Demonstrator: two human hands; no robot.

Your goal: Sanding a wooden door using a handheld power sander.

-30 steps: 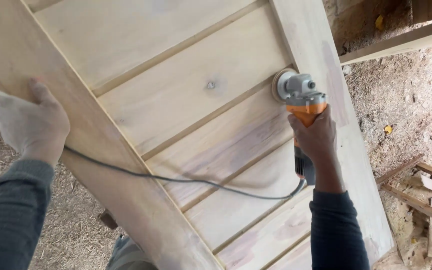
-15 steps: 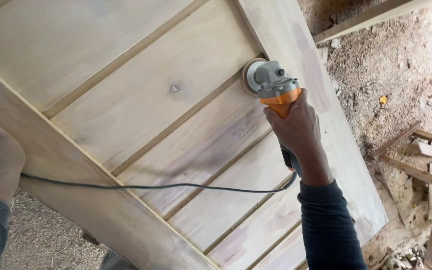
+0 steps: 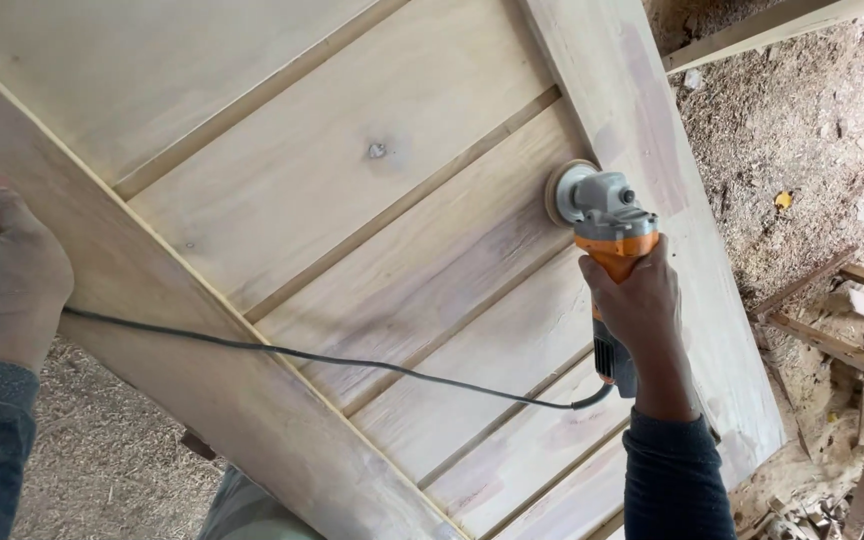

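A large pale wooden door panel (image 3: 352, 200) with slanted planks fills most of the view. My right hand (image 3: 642, 320) grips an orange and grey angle grinder (image 3: 602, 225); its round disc rests on a plank beside the panel's right frame rail. The grinder's black cord (image 3: 302, 355) runs left across the planks to the panel's left rail. My left hand (image 3: 2, 275), dusty and in a dark sleeve, lies on the outer edge of that left rail.
Sawdust covers the ground (image 3: 802, 130) to the right and lower left. Loose wooden slats and offcuts (image 3: 852, 340) lie at the right edge. A long timber (image 3: 762, 30) crosses the upper right corner.
The grinder has slid along the plank next to the right rail. My left hand stays on the left rail while the view shifts.
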